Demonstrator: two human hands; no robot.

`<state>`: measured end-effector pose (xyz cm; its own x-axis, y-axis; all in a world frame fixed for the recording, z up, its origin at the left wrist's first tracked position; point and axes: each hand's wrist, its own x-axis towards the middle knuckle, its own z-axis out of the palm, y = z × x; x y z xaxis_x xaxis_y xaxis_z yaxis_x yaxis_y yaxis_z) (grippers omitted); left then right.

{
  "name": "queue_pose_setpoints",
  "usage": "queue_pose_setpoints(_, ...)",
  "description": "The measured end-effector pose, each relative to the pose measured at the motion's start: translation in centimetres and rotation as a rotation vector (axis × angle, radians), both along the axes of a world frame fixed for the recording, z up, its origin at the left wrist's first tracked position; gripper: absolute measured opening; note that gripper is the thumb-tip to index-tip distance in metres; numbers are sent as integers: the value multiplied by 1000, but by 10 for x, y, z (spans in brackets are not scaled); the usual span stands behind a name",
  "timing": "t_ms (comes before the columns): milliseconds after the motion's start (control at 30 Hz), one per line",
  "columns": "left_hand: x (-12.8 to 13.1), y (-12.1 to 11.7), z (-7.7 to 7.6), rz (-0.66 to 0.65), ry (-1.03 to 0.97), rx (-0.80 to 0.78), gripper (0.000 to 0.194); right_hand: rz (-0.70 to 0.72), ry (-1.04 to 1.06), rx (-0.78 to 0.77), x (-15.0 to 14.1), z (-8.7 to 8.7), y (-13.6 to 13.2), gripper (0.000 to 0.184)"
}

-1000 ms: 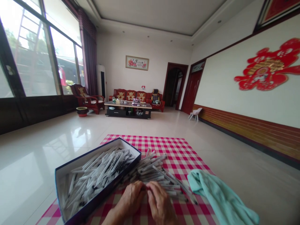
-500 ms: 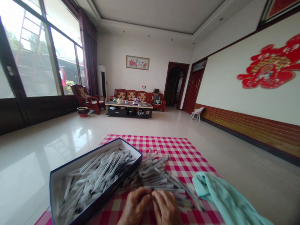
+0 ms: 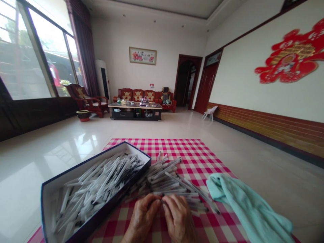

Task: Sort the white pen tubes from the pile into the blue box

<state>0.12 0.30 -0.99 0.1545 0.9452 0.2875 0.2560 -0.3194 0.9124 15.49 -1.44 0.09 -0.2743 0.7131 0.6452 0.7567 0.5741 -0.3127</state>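
At the near edge of a pink and white checked tablecloth (image 3: 187,146), my left hand (image 3: 143,214) is closed in a pinch, thumb against forefinger. My right hand (image 3: 179,216) is closed the same way, its fingertips almost meeting the left ones. A small dark bit shows between them, too hidden to name. Just beyond my hands lies a loose pile of slim, translucent pens (image 3: 164,175) with dark ends. To the left, an open white box with a blue rim (image 3: 83,166) stands at a slant, holding many similar pale pens (image 3: 101,184).
A mint-green cloth (image 3: 243,199) lies crumpled at the table's right side. Farther off across the tiled floor are a low coffee table (image 3: 135,105), a red wooden sofa (image 3: 126,90), an armchair (image 3: 83,101), a flowerpot (image 3: 83,115) and a small chair (image 3: 210,112).
The view has tilted down and turned slightly, so the room, box and cloth sit higher in the picture. My hands stay pinched together in nearly the same place over the tablecloth.
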Motion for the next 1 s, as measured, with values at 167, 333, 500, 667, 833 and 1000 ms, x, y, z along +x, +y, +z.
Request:
queue_pose_setpoints(167, 3, -4, 5, 79, 105, 42, 25, 9, 13, 13, -1, 2, 1, 16)
queue_pose_setpoints(333, 7, -6, 10, 151, 163, 72, 32, 12, 29, -4, 0, 1, 1, 17)
queue_pose_setpoints(500, 3, -7, 15, 53, 15, 26, 27, 18, 44, -58, 1, 2, 0, 16)
queue_pose_setpoints(667, -1, -4, 13, -23, -63, 8, 21, 22, 49, -76, 1, -2, 1, 16)
queue_pose_setpoints(833, 2, -3, 13, -20, -30, 18, 19, 12, 57, -77, 1, -6, 1, 15)
queue_pose_setpoints(1000, 3, -6, 14, 21, 75, 33, 23, 4, 44, -80, 1, -5, 1, 14)
